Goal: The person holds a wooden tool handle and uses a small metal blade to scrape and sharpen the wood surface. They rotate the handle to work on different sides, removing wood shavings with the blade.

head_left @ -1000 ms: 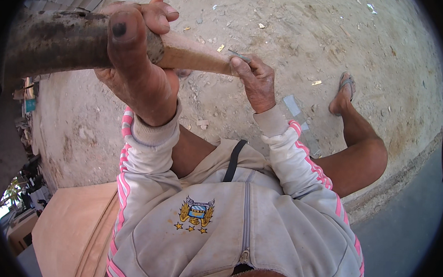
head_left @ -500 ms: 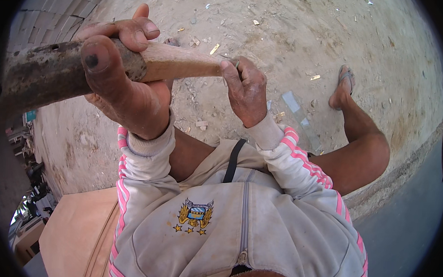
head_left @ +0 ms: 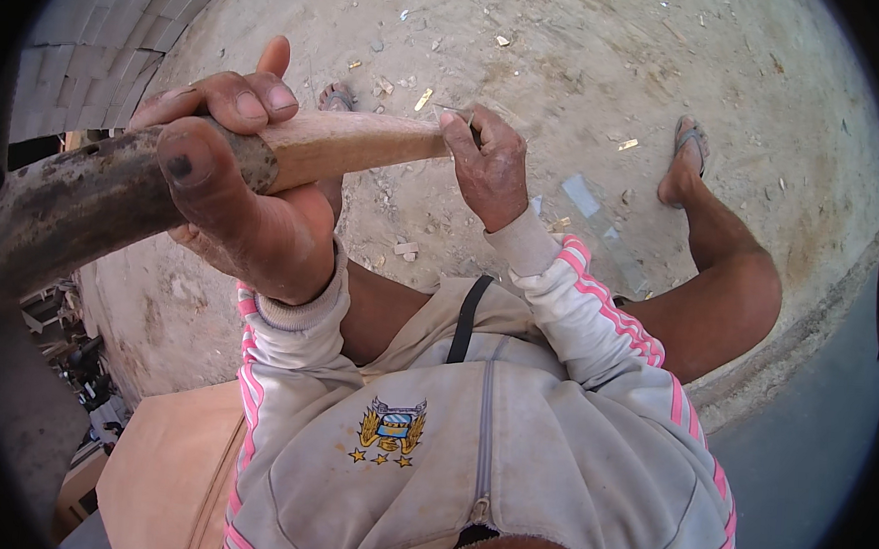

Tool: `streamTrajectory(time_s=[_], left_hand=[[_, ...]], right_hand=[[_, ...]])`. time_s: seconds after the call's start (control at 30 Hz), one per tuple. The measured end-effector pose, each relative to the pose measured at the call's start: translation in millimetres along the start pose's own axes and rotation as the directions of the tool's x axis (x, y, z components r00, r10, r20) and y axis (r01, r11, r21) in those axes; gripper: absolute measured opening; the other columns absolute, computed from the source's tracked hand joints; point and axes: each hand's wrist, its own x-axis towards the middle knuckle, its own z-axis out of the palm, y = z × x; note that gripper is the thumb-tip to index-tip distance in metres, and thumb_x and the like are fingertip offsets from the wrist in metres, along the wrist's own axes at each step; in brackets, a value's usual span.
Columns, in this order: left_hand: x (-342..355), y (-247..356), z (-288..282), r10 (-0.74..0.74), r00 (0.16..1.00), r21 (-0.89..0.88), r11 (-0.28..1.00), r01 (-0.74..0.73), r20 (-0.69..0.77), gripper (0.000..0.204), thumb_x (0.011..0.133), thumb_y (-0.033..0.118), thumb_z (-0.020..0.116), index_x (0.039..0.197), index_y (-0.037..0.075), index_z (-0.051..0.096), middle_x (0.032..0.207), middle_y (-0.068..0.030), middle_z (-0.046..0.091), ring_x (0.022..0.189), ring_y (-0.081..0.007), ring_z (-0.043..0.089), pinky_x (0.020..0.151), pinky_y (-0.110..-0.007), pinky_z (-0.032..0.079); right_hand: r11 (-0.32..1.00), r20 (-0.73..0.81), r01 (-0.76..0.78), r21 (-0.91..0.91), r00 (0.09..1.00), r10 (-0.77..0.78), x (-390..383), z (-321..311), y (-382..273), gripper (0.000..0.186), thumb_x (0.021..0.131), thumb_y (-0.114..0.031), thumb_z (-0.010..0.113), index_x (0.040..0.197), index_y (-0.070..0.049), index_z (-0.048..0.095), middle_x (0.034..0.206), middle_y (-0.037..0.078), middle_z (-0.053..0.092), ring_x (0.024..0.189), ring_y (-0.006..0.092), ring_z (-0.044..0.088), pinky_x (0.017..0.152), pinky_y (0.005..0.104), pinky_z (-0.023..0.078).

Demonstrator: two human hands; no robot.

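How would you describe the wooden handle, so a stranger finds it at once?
Above the pale zipped jacket, both hands are raised over sandy ground. Between the left hand and the right hand runs the wooden handle: smooth and pale tan, unlike the dark, rusty metal part joined to it.

Pale tan wooden handle (head_left: 357,146), grey jacket (head_left: 480,456) with pink stripes.

Bright even daylight; soft shadows; fisheye-bent edges, black vignette rim
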Motion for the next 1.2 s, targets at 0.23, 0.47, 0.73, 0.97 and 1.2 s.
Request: streamTrajectory(time_s=[0.23,0.47,0.73,0.97,1.2], left_hand=[[5.3,-8.0,-7.3,0.025,1.0,-0.001,1.0,-0.025,0.015,0.038,0.093,0.046,0.067,0.104,0.012,0.058,0.08,-0.0033,0.057,0.078,-0.0177,0.061,0.104,-0.06,0.047],[1.4,-3.5,-2.3,0.022,1.0,0.006,1.0,-0.022,-0.008,0.037,0.094,0.047,0.066,0.105,0.013,0.058,0.08,-0.0032,0.058,0.079,-0.0178,0.062,0.103,-0.059,0.048],[2.2,-1.9,1.6,0.022,1.0,0.022,1.0,-0.022,-0.022,0.038,0.093,0.048,0.067,0.104,0.012,0.058,0.08,-0.0035,0.058,0.078,-0.017,0.061,0.103,-0.059,0.048],[3.4,-4.1,-0.6,0.031,0.998,0.051,0.998,-0.028,-0.051,0.041,0.091,0.048,0.069,0.101,0.01,0.058,0.079,-0.003,0.057,0.076,-0.0172,0.06,0.104,-0.059,0.048],[-1.1,-3.0,2.8,0.017,0.999,0.007,1.0,-0.017,-0.028,0.041,0.091,0.047,0.07,0.101,0.009,0.058,0.078,-0.0032,0.056,0.075,-0.016,0.06,0.104,-0.059,0.047]], right_hand=[[0.729,0.328,-0.34,0.594,0.93,0.167,15.1,-5.4,-59.4,0.037,0.097,-0.031,0.065,0.074,-0.003,0.058,0.064,-0.003,0.049,0.059,0.006,0.042,0.053,0.0247,0.035],[0.894,0.143,-0.321,0.312,0.946,0.289,12.9,7.7,11.0,0.034,0.094,-0.031,0.066,0.077,-0.002,0.061,0.064,-0.002,0.052,0.061,0.005,0.045,0.054,0.0258,0.039],[0.658,0.326,-0.403,0.636,0.913,0.244,2.7,4.1,-46.9,0.027,0.095,-0.026,0.069,0.078,-0.007,0.06,0.066,-0.002,0.053,0.052,0.0034,0.042,0.046,0.0194,0.032],[0.655,0.286,-0.512,0.555,0.857,0.428,2.8,6.8,-4.9,0.027,0.093,-0.026,0.071,0.078,-0.005,0.061,0.065,-0.002,0.053,0.052,0.0033,0.042,0.044,0.0199,0.032],[0.724,0.25,-0.332,0.605,0.942,0.223,2.9,8.8,-30.0,0.029,0.093,-0.027,0.07,0.076,-0.007,0.06,0.064,-0.005,0.051,0.052,0.0021,0.04,0.045,0.0211,0.03]])
